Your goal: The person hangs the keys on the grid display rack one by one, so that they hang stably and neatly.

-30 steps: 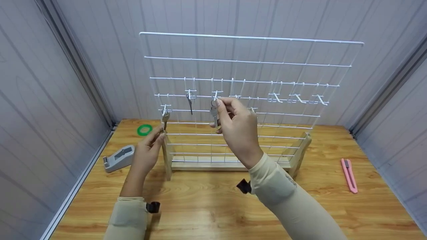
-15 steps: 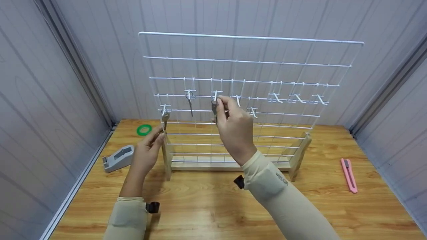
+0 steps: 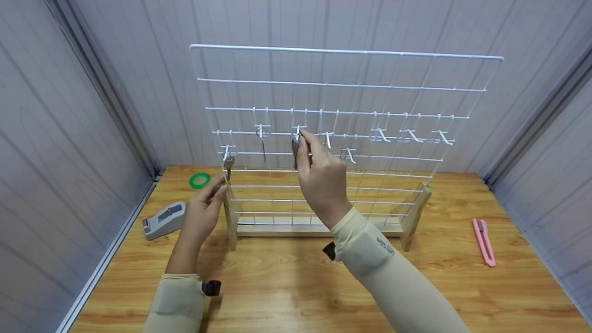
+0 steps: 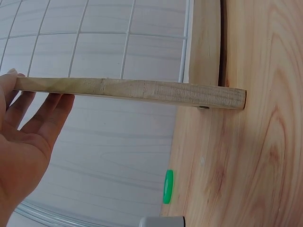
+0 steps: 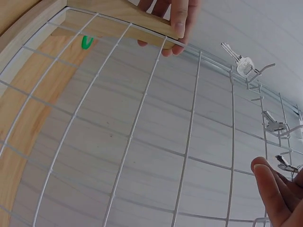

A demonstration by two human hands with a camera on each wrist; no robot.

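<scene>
My right hand [image 3: 323, 182] is at a white hook on the wire grid rack [image 3: 347, 52], thumb and forefinger pinching a key [image 3: 295, 155] by its ring end. The key points down, its ring right at the hook. In the right wrist view, that hand's fingers [image 5: 272, 194] are close to this key [image 5: 285, 164]. Another key [image 3: 229, 163] hangs on the leftmost hook, and one more [image 3: 263, 150] on the hook between them. My left hand [image 3: 203, 210] grips the upper end of the rack's left wooden leg [image 4: 142, 90], fingers behind it.
Several bare hooks [image 3: 381, 135] stick out on the grid's right half. A green tape roll [image 3: 200, 180] and a grey tape dispenser [image 3: 164, 220] lie left of the rack. On the right is a pink utility knife [image 3: 484, 243]. Panel walls stand behind and beside the wooden table [image 3: 277, 286].
My right hand has shifted slightly left and closer to the hook with the key, whose blade now hangs edge-on. The left hand keeps its place on the leg.
</scene>
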